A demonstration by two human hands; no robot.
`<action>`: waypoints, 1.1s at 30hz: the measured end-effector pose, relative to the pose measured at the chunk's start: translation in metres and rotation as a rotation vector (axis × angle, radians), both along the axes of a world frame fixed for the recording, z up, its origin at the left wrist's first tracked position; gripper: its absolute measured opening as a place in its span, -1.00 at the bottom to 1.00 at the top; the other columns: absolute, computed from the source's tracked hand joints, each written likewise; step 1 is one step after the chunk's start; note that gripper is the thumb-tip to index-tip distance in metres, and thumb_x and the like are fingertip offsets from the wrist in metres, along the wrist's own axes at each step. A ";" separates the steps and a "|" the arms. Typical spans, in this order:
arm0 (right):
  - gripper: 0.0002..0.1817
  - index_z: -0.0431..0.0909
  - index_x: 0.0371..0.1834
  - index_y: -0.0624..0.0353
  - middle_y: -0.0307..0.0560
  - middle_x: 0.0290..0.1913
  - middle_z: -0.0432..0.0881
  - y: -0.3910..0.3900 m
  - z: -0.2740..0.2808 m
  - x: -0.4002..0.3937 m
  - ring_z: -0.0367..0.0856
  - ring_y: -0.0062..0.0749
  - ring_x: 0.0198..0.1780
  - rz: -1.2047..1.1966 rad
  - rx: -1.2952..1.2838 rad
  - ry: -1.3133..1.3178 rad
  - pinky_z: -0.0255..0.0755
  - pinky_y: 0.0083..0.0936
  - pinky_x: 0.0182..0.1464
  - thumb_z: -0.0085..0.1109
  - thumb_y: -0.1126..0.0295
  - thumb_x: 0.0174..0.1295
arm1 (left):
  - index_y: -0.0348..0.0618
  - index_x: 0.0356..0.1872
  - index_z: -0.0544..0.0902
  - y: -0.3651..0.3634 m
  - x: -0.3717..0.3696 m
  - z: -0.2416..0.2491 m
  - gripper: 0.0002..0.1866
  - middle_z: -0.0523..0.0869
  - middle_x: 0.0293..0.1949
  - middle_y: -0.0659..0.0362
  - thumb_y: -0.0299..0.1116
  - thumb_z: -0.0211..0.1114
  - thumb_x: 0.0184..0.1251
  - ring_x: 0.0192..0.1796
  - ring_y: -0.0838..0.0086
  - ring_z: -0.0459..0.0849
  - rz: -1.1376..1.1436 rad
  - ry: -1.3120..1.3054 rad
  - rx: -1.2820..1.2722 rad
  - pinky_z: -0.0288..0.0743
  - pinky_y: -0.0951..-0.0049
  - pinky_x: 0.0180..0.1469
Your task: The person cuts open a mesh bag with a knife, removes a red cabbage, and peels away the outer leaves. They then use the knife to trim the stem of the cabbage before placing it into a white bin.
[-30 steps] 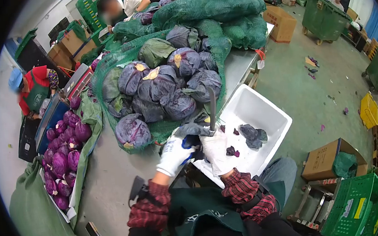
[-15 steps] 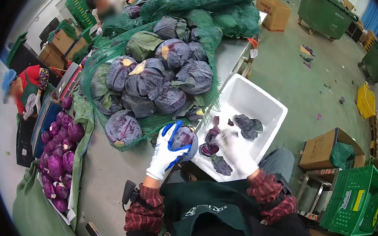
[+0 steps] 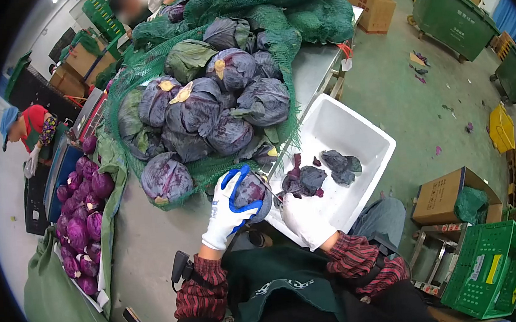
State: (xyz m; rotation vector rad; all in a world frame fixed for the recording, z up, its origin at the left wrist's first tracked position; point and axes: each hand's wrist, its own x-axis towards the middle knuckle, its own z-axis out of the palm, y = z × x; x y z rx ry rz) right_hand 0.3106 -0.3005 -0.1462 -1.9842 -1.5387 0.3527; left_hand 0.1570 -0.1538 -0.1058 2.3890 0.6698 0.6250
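Observation:
My left hand, in a white and blue glove, is wrapped round a red cabbage at the table edge. Close on its right, my right hand in a white glove is closed round the handle of a thin knife. The blade lies against the cabbage's right side; the handle is mostly hidden by the fingers. Under and beyond my right hand stands a white bin with dark, loose cabbage leaves in it.
A green net bag full of untrimmed red cabbages lies ahead. Trimmed purple cabbages fill a container at left. A green crate and a cardboard box stand at right. Co-workers are at upper left.
My right hand has moved left from over the bin to the cabbage, and the knife blade now shows against it. Leaves in the bin lie differently. My left hand keeps its hold.

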 end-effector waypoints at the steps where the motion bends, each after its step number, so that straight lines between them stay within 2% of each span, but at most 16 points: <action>1: -0.90 0.45 -0.35 0.28 0.07 -0.57 0.53 0.004 -0.005 -0.003 0.60 -0.01 -0.51 -0.003 -0.004 0.003 0.48 -0.21 -0.44 0.05 0.47 0.14 | -0.10 0.33 0.38 0.001 -0.002 -0.005 -0.09 0.45 0.24 0.01 -0.17 0.55 -0.18 0.27 0.15 0.40 -0.001 -0.027 0.003 0.26 0.22 0.34; 7: -0.89 0.46 -0.39 0.31 0.10 -0.52 0.55 0.018 0.005 0.001 0.63 -0.06 -0.46 0.035 0.086 -0.051 0.50 -0.25 -0.41 0.08 0.47 0.10 | -0.10 0.28 0.44 -0.001 0.000 0.003 -0.15 0.46 0.20 0.00 -0.20 0.54 -0.19 0.25 0.12 0.41 0.034 -0.073 -0.183 0.27 0.20 0.32; 9: -0.89 0.47 -0.37 0.31 0.12 -0.50 0.55 0.019 0.012 0.002 0.64 -0.04 -0.44 0.088 -0.008 -0.102 0.51 -0.26 -0.39 0.05 0.47 0.11 | -0.05 0.30 0.43 0.000 -0.003 -0.006 -0.12 0.43 0.18 -0.01 -0.25 0.55 -0.22 0.25 0.07 0.38 0.000 -0.055 0.036 0.28 0.18 0.32; 11: -0.87 0.48 -0.34 0.32 0.16 -0.49 0.56 0.030 -0.022 -0.008 0.64 0.01 -0.42 0.044 -0.003 -0.062 0.52 -0.24 -0.38 0.03 0.47 0.12 | -0.01 0.30 0.44 -0.006 -0.002 -0.003 -0.12 0.43 0.21 -0.04 -0.14 0.54 -0.22 0.27 0.05 0.36 0.045 -0.075 -0.112 0.25 0.14 0.33; 13: -0.84 0.47 -0.32 0.37 0.22 -0.46 0.59 0.038 -0.048 -0.018 0.65 0.08 -0.39 -0.086 0.245 -0.090 0.54 -0.26 -0.36 0.03 0.47 0.12 | 0.03 0.29 0.45 -0.011 0.000 0.000 -0.12 0.42 0.23 -0.07 -0.14 0.55 -0.23 0.28 0.03 0.36 0.017 -0.035 0.066 0.25 0.15 0.33; 14: -0.81 0.44 -0.24 0.42 0.26 -0.45 0.59 0.041 -0.054 -0.014 0.63 0.11 -0.43 -0.103 -0.041 0.045 0.54 -0.22 -0.37 -0.02 0.49 0.16 | -0.04 0.30 0.43 -0.006 -0.004 -0.008 -0.12 0.43 0.23 -0.04 -0.24 0.56 -0.23 0.30 0.08 0.36 0.008 -0.071 0.063 0.23 0.18 0.36; 15: -0.74 0.39 -0.16 0.48 0.20 -0.48 0.58 0.051 -0.077 -0.006 0.62 -0.02 -0.54 -0.077 -0.073 0.078 0.52 -0.26 -0.48 -0.04 0.44 0.24 | -0.04 0.30 0.43 -0.005 -0.010 -0.016 -0.12 0.43 0.23 -0.04 -0.24 0.56 -0.23 0.30 0.08 0.36 0.016 -0.071 0.065 0.23 0.18 0.36; 17: -0.63 0.36 0.03 0.40 0.05 -0.58 0.58 0.047 -0.019 0.008 0.59 -0.21 -0.63 0.023 -0.317 0.555 0.45 -0.32 -0.59 0.02 0.33 0.27 | -0.12 0.30 0.42 0.001 -0.012 -0.023 -0.11 0.44 0.23 0.00 -0.30 0.57 -0.23 0.32 0.15 0.35 0.061 -0.314 -0.442 0.20 0.19 0.39; 19: -0.54 0.35 0.18 0.24 -0.16 -0.64 0.51 0.043 -0.016 -0.006 0.45 -0.52 -0.71 -0.055 -0.269 0.896 0.30 -0.52 -0.70 0.07 0.27 0.26 | -0.18 0.30 0.41 -0.003 -0.014 -0.018 -0.10 0.43 0.26 0.03 -0.29 0.58 -0.23 0.33 0.19 0.36 0.054 -0.331 -0.455 0.18 0.22 0.40; 20: -0.50 0.31 0.28 0.11 -0.24 -0.62 0.48 0.040 -0.010 -0.011 0.38 -0.60 -0.73 -0.106 -0.242 1.100 0.24 -0.57 -0.72 0.05 0.34 0.23 | -0.16 0.29 0.42 -0.002 -0.015 -0.019 -0.11 0.42 0.27 0.03 -0.28 0.58 -0.23 0.32 0.18 0.37 -0.021 -0.317 -0.278 0.20 0.23 0.39; 22: -0.44 0.33 0.32 0.15 -0.08 -0.54 0.57 0.038 0.003 -0.008 0.50 -0.46 -0.69 -0.176 -0.101 0.957 0.40 -0.48 -0.63 0.06 0.36 0.19 | -0.12 0.24 0.49 0.001 -0.007 0.000 -0.21 0.44 0.28 0.00 -0.28 0.54 -0.17 0.32 0.17 0.39 -0.134 -0.288 0.001 0.25 0.26 0.36; 25: -0.45 0.39 0.29 0.11 0.05 -0.37 0.64 0.039 0.008 -0.005 0.65 -0.32 -0.45 -0.246 -0.078 0.899 0.52 -0.42 -0.42 0.10 0.38 0.16 | -0.18 0.20 0.53 0.001 0.006 0.044 -0.34 0.47 0.25 -0.01 -0.32 0.46 -0.05 0.30 0.16 0.42 -0.072 -0.208 0.014 0.27 0.29 0.33; 27: -0.45 0.41 0.28 0.12 0.11 -0.23 0.65 0.045 -0.003 -0.012 0.67 -0.14 -0.27 -0.258 0.325 0.315 0.54 -0.37 -0.23 0.10 0.38 0.14 | -0.24 0.07 0.58 0.000 0.025 0.038 -0.56 0.57 0.07 -0.05 -0.37 0.36 0.13 0.15 0.15 0.54 0.131 -0.199 0.048 0.37 0.29 0.23; 28: -0.47 0.43 0.25 0.16 0.16 -0.12 0.64 0.045 0.015 -0.015 0.66 -0.05 -0.16 -0.290 0.146 0.489 0.53 -0.38 -0.13 0.11 0.39 0.13 | -0.25 0.05 0.58 0.004 0.030 0.026 -0.57 0.58 0.05 -0.06 -0.36 0.36 0.13 0.14 0.13 0.55 0.157 -0.165 0.061 0.38 0.27 0.22; 31: -0.46 0.43 0.24 0.19 0.16 -0.10 0.63 0.050 -0.022 -0.014 0.64 -0.04 -0.15 -0.376 0.188 0.494 0.52 -0.37 -0.12 0.13 0.40 0.11 | -0.19 0.00 0.62 0.008 0.041 -0.011 -0.59 0.59 0.01 -0.07 -0.23 0.36 0.15 0.06 0.04 0.56 0.202 -0.172 -0.014 0.40 0.20 0.17; 33: -0.54 0.49 0.16 0.21 0.09 -0.25 0.65 0.053 -0.035 -0.012 0.68 -0.17 -0.31 -0.419 0.193 0.560 0.53 -0.40 -0.24 0.13 0.42 0.13 | -0.13 -0.01 0.64 0.005 0.045 -0.011 -0.61 0.60 0.01 -0.04 -0.21 0.35 0.13 0.08 0.06 0.54 0.142 -0.082 0.140 0.37 0.17 0.19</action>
